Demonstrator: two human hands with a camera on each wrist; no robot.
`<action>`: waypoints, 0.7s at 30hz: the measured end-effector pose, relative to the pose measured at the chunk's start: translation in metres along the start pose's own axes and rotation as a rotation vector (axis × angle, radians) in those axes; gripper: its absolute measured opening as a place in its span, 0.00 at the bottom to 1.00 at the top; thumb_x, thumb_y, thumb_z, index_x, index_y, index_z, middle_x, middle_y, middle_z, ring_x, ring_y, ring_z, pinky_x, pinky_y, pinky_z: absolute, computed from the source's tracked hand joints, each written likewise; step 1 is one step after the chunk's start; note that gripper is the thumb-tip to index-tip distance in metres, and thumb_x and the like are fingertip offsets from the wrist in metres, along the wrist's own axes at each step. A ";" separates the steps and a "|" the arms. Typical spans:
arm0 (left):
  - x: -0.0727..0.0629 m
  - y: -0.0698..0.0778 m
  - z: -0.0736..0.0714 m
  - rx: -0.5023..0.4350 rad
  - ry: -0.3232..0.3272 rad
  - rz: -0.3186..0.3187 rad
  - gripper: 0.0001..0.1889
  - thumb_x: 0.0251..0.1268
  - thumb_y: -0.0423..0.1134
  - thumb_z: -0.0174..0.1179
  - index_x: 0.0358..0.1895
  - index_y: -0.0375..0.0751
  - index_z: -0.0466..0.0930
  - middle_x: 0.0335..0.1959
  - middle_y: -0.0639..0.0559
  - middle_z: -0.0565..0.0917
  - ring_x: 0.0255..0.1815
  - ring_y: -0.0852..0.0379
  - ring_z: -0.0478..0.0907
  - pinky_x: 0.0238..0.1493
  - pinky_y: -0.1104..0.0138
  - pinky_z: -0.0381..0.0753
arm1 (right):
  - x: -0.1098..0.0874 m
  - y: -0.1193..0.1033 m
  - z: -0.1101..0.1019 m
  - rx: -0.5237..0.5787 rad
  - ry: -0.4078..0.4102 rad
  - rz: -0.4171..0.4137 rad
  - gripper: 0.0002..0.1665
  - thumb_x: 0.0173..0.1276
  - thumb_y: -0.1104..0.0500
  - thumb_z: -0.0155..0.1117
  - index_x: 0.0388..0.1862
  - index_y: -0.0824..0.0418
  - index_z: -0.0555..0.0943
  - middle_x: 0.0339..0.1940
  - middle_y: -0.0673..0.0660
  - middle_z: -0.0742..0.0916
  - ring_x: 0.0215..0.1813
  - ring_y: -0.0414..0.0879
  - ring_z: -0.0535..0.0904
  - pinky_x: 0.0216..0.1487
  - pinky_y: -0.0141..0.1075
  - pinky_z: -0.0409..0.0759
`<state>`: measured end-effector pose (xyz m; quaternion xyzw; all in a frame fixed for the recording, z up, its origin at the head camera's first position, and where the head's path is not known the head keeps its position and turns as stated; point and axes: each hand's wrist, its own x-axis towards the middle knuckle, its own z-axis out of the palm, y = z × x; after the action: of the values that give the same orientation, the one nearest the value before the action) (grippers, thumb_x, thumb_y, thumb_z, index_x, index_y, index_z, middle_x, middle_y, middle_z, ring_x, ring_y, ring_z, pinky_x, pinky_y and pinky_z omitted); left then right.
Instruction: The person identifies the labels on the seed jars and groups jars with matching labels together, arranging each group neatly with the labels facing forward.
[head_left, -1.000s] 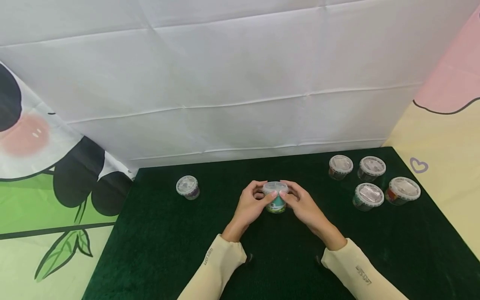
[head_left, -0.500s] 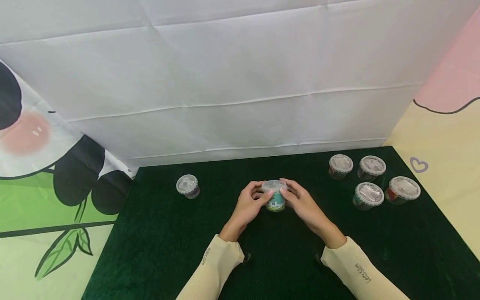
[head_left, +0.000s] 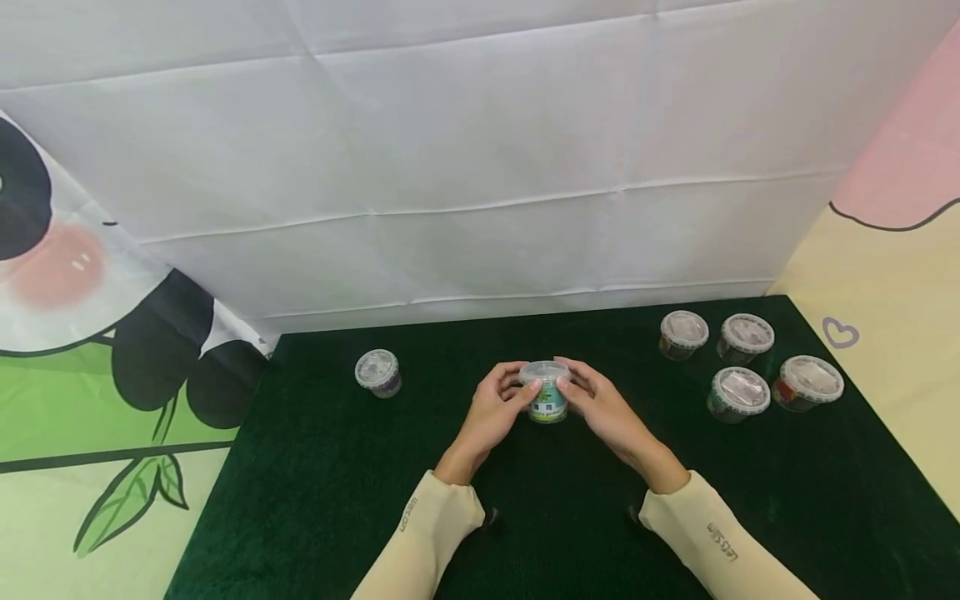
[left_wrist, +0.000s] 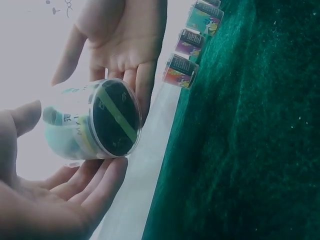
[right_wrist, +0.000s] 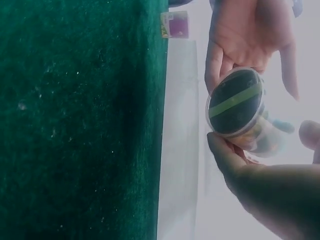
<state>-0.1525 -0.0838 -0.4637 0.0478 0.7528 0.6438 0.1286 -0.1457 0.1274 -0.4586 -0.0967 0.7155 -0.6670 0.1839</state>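
Both hands hold one small round plastic tub [head_left: 548,406] with a teal and green label and a translucent lid, in the middle of the head view. My left hand [head_left: 491,410] grips its left side and my right hand [head_left: 611,414] its right, thumbs toward me near the lid, other fingers around the sides and back. In the left wrist view the tub's base [left_wrist: 117,117] faces the camera, dark with a green stripe across it. The same striped base [right_wrist: 236,102] shows in the right wrist view, where the tub appears raised above the table.
A dark green cloth covers the table [head_left: 360,492], backed by a white sheet [head_left: 450,167]. One lidded tub [head_left: 378,372] with purple stands at the left. Several more lidded tubs, among them a red-labelled one [head_left: 807,383], are grouped at the right.
The held tub has turned a little between the fingers, bringing a printed code on its label to the front. Hands and tub have shifted slightly left.
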 end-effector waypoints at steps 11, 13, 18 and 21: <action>0.001 -0.002 -0.009 0.073 0.112 0.041 0.27 0.76 0.47 0.67 0.71 0.41 0.73 0.66 0.43 0.82 0.66 0.44 0.78 0.66 0.47 0.80 | 0.018 0.000 0.008 -0.143 0.038 -0.024 0.35 0.87 0.52 0.52 0.85 0.62 0.59 0.78 0.70 0.71 0.79 0.66 0.68 0.78 0.61 0.67; 0.003 -0.004 -0.015 0.080 0.124 0.041 0.27 0.76 0.46 0.66 0.72 0.41 0.73 0.66 0.43 0.82 0.66 0.43 0.78 0.66 0.47 0.80 | 0.025 0.000 0.011 -0.141 0.033 -0.030 0.35 0.87 0.52 0.53 0.84 0.63 0.59 0.78 0.71 0.71 0.79 0.66 0.68 0.78 0.61 0.67; 0.009 -0.009 -0.032 0.081 0.146 0.040 0.27 0.77 0.45 0.66 0.73 0.39 0.73 0.68 0.41 0.81 0.68 0.41 0.77 0.69 0.45 0.77 | 0.044 -0.001 0.020 -0.128 0.022 -0.051 0.34 0.87 0.54 0.54 0.83 0.64 0.61 0.78 0.71 0.72 0.79 0.65 0.69 0.77 0.59 0.68; 0.012 -0.012 -0.044 0.064 0.156 0.033 0.28 0.77 0.42 0.66 0.74 0.39 0.72 0.70 0.40 0.80 0.70 0.40 0.76 0.71 0.44 0.76 | 0.055 -0.002 0.027 -0.130 0.010 -0.067 0.34 0.87 0.55 0.54 0.83 0.65 0.61 0.77 0.71 0.72 0.79 0.65 0.69 0.78 0.58 0.69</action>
<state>-0.1740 -0.1247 -0.4709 0.0139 0.7800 0.6230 0.0571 -0.1856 0.0813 -0.4656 -0.1289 0.7546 -0.6253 0.1513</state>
